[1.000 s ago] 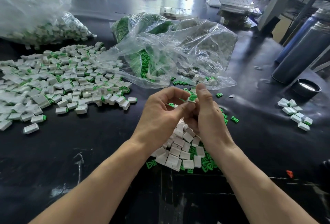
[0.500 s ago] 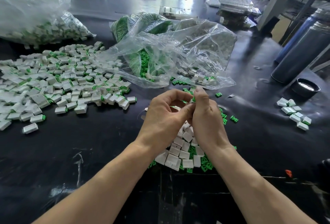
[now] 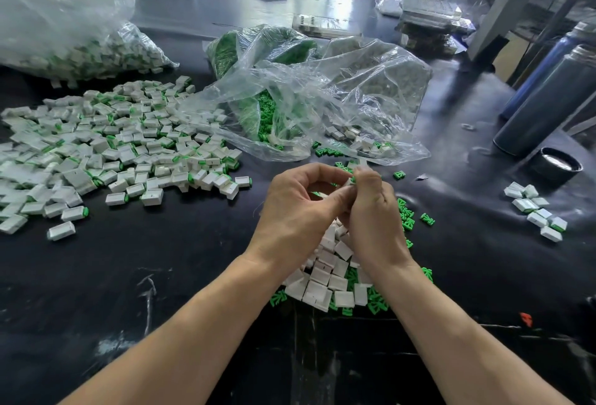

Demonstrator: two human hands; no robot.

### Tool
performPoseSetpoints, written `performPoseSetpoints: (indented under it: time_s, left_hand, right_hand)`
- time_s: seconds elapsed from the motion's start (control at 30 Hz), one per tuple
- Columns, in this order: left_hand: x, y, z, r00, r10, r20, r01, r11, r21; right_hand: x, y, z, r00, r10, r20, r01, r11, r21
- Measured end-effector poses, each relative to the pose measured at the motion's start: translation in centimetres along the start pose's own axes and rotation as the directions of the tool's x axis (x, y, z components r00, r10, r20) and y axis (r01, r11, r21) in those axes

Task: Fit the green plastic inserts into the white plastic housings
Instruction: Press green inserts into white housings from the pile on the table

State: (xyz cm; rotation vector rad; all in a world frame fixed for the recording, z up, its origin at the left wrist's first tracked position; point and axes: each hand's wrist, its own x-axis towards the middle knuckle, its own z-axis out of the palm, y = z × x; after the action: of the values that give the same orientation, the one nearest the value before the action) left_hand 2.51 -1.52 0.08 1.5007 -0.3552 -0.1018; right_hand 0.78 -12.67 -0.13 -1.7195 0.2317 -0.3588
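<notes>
Above the heap of white housings, you held both hands together. Your left hand and right hand pinched one housing with its green insert at the fingertips, probably to press it home. Finished pieces lay well left of the heap, likely kept apart from unfilled stock.

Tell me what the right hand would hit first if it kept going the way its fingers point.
Probably the loose green inserts just beyond the right hand, then the clear plastic bag behind them. Depth from this head view is unclear.
</notes>
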Motion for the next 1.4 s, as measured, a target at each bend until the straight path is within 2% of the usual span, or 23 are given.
performPoseSetpoints:
  time_s: [0.27,0.6,0.97,1.13,1.27,1.4]
  left_hand:
    - [-0.2,0.2,0.0,1.000,-0.002,-0.013,0.001,1.000,-0.020]
    - [-0.2,0.0,0.1,1.000,-0.005,-0.028,0.004,1.000,-0.016]
    - [-0.2,0.4,0.0,0.999,-0.005,-0.038,0.004,1.000,-0.024]
    - [-0.1,0.5,-0.6,0.998,0.000,-0.064,0.004,0.998,0.060]
    - [0.3,0.3,-1.6,0.993,0.030,-0.116,-0.013,0.990,0.139]
    - [0.4,0.2,-2.0,0.993,0.053,-0.105,-0.029,0.976,0.214]
  right_hand:
    - [-0.1,-0.3,-0.1,0.991,-0.130,0.017,0.131,0.987,-0.097]
    - [0.0,-0.2,0.0,0.990,-0.142,0.001,0.141,0.981,-0.134]
    - [0.0,0.4,0.1,0.993,-0.121,-0.007,0.120,0.990,-0.069]
    - [0.3,0.2,-0.8,0.995,-0.092,0.036,0.096,0.991,-0.097]
    - [0.6,0.1,-2.8,0.983,-0.183,-0.007,0.182,0.979,-0.090]
    - [0.6,0.0,-3.3,0.949,-0.307,0.072,0.315,0.931,-0.185]
